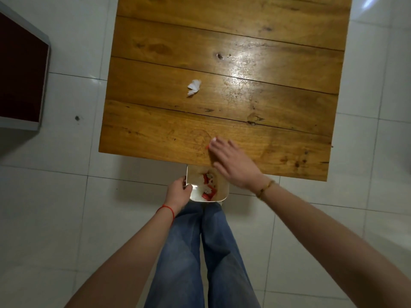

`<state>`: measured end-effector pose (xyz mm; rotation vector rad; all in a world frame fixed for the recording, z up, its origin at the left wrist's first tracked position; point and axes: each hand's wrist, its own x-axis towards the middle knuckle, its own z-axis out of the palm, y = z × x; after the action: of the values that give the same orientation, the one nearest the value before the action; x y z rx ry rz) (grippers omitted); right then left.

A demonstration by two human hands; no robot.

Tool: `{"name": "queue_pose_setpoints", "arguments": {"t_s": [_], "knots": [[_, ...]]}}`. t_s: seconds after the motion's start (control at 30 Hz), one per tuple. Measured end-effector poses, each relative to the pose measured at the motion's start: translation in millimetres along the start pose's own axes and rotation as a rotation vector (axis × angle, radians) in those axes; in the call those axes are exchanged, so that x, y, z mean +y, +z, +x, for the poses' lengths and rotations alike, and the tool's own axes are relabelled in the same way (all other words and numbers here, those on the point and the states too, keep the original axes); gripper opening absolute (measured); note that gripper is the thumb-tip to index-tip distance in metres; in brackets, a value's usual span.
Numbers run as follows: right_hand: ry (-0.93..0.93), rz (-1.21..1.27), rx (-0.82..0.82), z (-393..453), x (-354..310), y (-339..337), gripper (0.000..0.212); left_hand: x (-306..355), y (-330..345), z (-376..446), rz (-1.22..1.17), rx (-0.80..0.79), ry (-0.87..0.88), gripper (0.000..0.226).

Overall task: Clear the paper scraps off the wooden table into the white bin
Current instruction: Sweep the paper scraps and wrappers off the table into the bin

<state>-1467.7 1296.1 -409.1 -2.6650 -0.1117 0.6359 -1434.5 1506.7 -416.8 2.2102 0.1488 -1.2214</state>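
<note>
While a person in blue jeans [195,252] stands at the near edge of the wooden table [222,52], the white bin [222,194] is held just below that edge, mouth up, its far side tucked under the tabletop. The table's planks run left to right, their seams crossing the view at a slight slant. Inside the bin lie red and white paper scraps [208,185], bunched toward its middle.

The left hand [179,193] closes around the bin's near left corner, fingers curled over the rim and thumb on the outside, a red thread [166,210] around the wrist. The right hand [233,162] lies flat and open, palm down, on the near plank, fingers spread a little and pointing far-left; it grips nothing. A small red scrap [207,147] peeps out at the fingertips, touching them, just beyond the bin's far edge. A beaded bracelet [265,188] circles that wrist.

One crumpled white paper scrap [194,87] sits alone farther up the table, left of centre, well apart from both hands, with bare wood between it and the bin. Glossy white floor tiles [66,174] surround the table, and a dark red panel with a pale frame [21,72] lies on the floor at far left.
</note>
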Motion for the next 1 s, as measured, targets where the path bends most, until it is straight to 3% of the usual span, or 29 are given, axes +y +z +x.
{"name": "queue_pose_setpoints", "arguments": {"t_s": [0.2, 0.6, 0.8, 1.0], "knots": [[-0.164, 0.056, -0.079, -40.9, -46.8, 41.3, 0.052, -3.4, -0.7, -6.7, -0.008, 0.016, -0.001, 0.028], [0.085, 0.002, 0.170, 105.3, -9.7, -60.8, 0.058, -9.9, -11.7, -3.7, -0.071, 0.017, -0.035, 0.026], [0.113, 0.040, 0.114, 152.3, 1.0, -77.3, 0.058, -14.3, -19.1, 0.8, -0.105, 0.032, -0.034, 0.033], [0.043, 0.044, 0.090, 114.2, -13.1, -51.6, 0.058, -13.6, -25.5, -1.8, -0.118, 0.034, -0.035, 0.032]]}}
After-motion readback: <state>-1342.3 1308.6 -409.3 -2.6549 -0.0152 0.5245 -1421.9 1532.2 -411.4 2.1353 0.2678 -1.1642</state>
